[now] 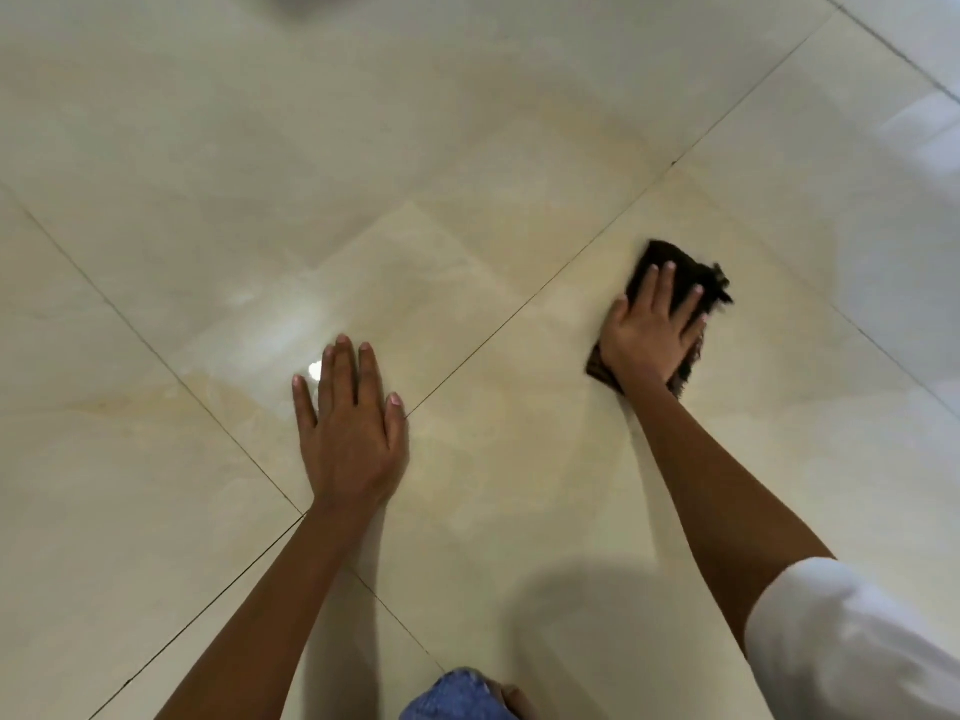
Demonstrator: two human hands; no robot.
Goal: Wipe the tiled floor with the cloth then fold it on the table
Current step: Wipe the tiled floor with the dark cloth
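My right hand (647, 337) presses flat on the dark brown cloth (658, 252); left hand (350, 433) flat, empty, on cream tiled floor (467, 148) left of it.

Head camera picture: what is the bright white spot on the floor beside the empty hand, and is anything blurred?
Head view: the spot is glare on the glossy tiled floor, off the left hand's little finger; the cloth's frayed edge beside the right hand looks smeared; a shadow darkens the tiles near the bottom.
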